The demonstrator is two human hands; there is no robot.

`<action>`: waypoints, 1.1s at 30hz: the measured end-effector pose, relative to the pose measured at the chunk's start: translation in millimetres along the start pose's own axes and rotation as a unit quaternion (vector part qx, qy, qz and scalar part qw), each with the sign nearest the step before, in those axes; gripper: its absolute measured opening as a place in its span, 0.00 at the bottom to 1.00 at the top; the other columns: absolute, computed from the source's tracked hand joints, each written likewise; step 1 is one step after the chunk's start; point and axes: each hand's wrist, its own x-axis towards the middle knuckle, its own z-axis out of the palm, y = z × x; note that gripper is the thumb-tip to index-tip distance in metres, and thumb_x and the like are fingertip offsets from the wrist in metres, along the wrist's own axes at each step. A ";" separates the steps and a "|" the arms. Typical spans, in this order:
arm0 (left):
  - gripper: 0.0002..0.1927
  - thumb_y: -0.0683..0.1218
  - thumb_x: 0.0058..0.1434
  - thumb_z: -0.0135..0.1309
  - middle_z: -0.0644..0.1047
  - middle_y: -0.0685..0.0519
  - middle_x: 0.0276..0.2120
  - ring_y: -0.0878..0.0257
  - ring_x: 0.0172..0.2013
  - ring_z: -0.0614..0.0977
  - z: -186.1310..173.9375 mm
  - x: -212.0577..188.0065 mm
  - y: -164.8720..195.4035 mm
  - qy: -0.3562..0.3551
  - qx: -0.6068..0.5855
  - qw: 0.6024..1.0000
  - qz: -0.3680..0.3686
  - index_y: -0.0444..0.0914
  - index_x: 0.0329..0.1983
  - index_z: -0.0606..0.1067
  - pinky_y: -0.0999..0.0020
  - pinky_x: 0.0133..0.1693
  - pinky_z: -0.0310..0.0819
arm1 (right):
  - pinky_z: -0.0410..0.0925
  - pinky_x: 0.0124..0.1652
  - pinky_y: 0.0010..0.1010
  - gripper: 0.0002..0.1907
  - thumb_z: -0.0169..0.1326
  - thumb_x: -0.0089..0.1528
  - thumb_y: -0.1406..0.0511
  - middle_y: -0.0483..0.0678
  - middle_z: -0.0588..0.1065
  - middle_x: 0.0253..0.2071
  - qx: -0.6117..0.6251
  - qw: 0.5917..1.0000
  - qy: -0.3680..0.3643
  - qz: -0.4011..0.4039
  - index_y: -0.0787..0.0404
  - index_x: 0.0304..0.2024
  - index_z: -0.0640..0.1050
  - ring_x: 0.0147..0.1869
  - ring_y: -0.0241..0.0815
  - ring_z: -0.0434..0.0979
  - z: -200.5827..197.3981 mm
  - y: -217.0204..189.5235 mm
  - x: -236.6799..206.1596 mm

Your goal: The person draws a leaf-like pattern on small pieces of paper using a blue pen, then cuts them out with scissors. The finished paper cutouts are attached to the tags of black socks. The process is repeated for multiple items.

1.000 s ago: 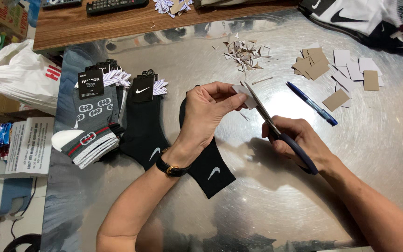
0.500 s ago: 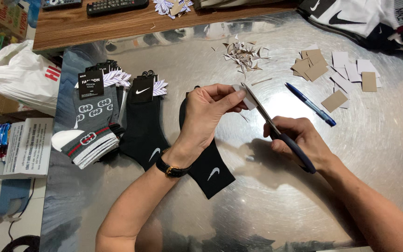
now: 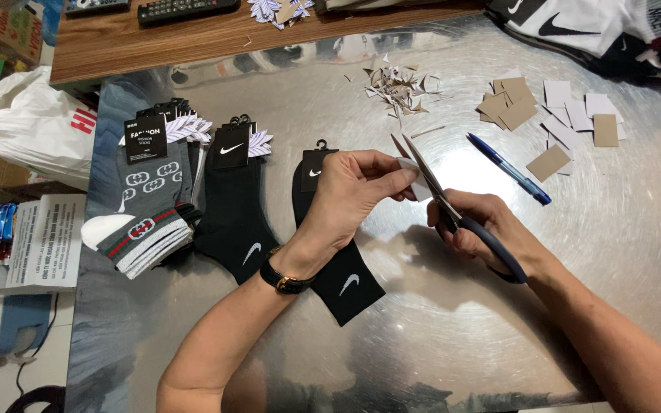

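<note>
Seen from above: a shiny, scuffed metal table (image 3: pixel 437 321). Left hand (image 3: pixel 353 191), fingers pinched shut on a small pale paper tag (image 3: pixel 415 183) at mid-table, above a flat black sock (image 3: pixel 338 260). Right hand (image 3: pixel 483 226) just right of it, fingers curled closed through the dark handles of scissors (image 3: pixel 453 210), thin blades open around the tag's edge. Fingertips very near the blades: a slip or crooked snip could likely nick a finger or spoil the tag. Far beyond, a heap of jagged paper scraps (image 3: pixel 399 86). Far right, flat brown and white card rectangles (image 3: pixel 552 111), with a slim blue pen (image 3: pixel 508 168) nearer. Left, soft knitted grey and black socks (image 3: pixel 185 206) laid flat with card labels.
</note>
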 end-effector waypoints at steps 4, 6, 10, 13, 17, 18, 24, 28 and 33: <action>0.06 0.40 0.63 0.62 0.83 0.48 0.30 0.66 0.31 0.85 -0.5 0.0 1.2 -0.005 0.016 1.000 -0.001 0.31 0.39 0.81 0.73 0.37 0.81 | 0.59 0.18 0.21 0.42 0.55 0.47 0.29 0.38 0.68 0.17 0.009 1.000 0.003 0.005 0.59 0.33 0.79 0.18 0.30 0.68 -1.0 0.6 0.7; 0.06 0.40 0.63 0.62 0.83 0.48 0.30 0.66 0.31 0.85 0.0 0.3 1.9 -0.003 0.014 1.000 -0.002 0.31 0.39 0.81 0.73 0.37 0.81 | 0.58 0.17 0.20 0.41 0.55 0.47 0.29 0.37 0.67 0.16 0.007 1.000 0.003 0.004 0.58 0.32 0.79 0.17 0.29 0.67 -1.6 0.8 0.7; 0.06 0.40 0.63 0.62 0.83 0.47 0.30 0.66 0.30 0.84 -0.6 0.1 4.4 -0.008 0.004 1.000 -0.006 0.30 0.39 0.81 0.73 0.37 0.80 | 0.56 0.16 0.20 0.40 0.56 0.47 0.29 0.37 0.67 0.16 0.010 1.000 0.000 0.012 0.58 0.32 0.79 0.16 0.28 0.65 -3.7 0.3 -1.0; 0.07 0.40 0.62 0.62 0.83 0.47 0.30 0.66 0.30 0.84 -2.0 0.5 6.5 -0.010 0.012 1.000 -0.015 0.30 0.39 0.82 0.73 0.36 0.80 | 0.54 0.16 0.21 0.40 0.57 0.46 0.30 0.38 0.66 0.15 0.016 1.000 -0.007 0.022 0.59 0.31 0.79 0.14 0.29 0.63 -5.9 -0.4 -2.1; 0.08 0.41 0.61 0.63 0.84 0.47 0.29 0.66 0.29 0.84 -4.4 1.5 8.7 -0.019 0.019 0.999 -0.028 0.30 0.40 0.82 0.73 0.35 0.80 | 0.53 0.16 0.22 0.38 0.59 0.48 0.32 0.38 0.65 0.15 0.017 1.000 -0.023 0.013 0.60 0.31 0.79 0.14 0.29 0.61 -10.5 -1.8 -1.3; 0.08 0.41 0.61 0.63 0.84 0.47 0.29 0.66 0.29 0.84 -4.9 1.7 9.1 -0.023 0.016 0.999 -0.029 0.30 0.40 0.82 0.73 0.35 0.80 | 0.53 0.16 0.22 0.38 0.59 0.48 0.32 0.37 0.65 0.15 0.011 1.000 -0.026 0.004 0.59 0.31 0.80 0.15 0.29 0.61 -11.7 -2.2 -0.7; 0.08 0.41 0.60 0.64 0.84 0.47 0.29 0.65 0.29 0.84 -8.4 3.4 10.9 -0.042 0.028 0.998 -0.042 0.30 0.39 0.82 0.72 0.35 0.81 | 0.52 0.17 0.25 0.39 0.58 0.46 0.31 0.37 0.65 0.15 -0.010 0.999 -0.030 0.006 0.59 0.30 0.80 0.15 0.31 0.62 -16.4 -5.1 0.7; 0.08 0.41 0.60 0.64 0.83 0.47 0.29 0.65 0.29 0.84 -10.6 2.9 12.2 -0.052 0.025 0.997 -0.046 0.30 0.38 0.82 0.72 0.35 0.82 | 0.52 0.18 0.26 0.41 0.57 0.44 0.29 0.38 0.65 0.14 -0.024 0.999 -0.028 0.023 0.59 0.27 0.80 0.15 0.32 0.61 -18.7 -6.7 -0.5; 0.07 0.40 0.59 0.64 0.83 0.48 0.28 0.65 0.28 0.85 -14.6 4.5 12.5 -0.069 0.019 0.995 -0.063 0.31 0.38 0.82 0.72 0.34 0.83 | 0.53 0.21 0.26 0.40 0.57 0.45 0.29 0.36 0.64 0.14 -0.055 0.998 -0.041 0.002 0.58 0.27 0.80 0.18 0.31 0.61 -25.2 -2.6 -0.1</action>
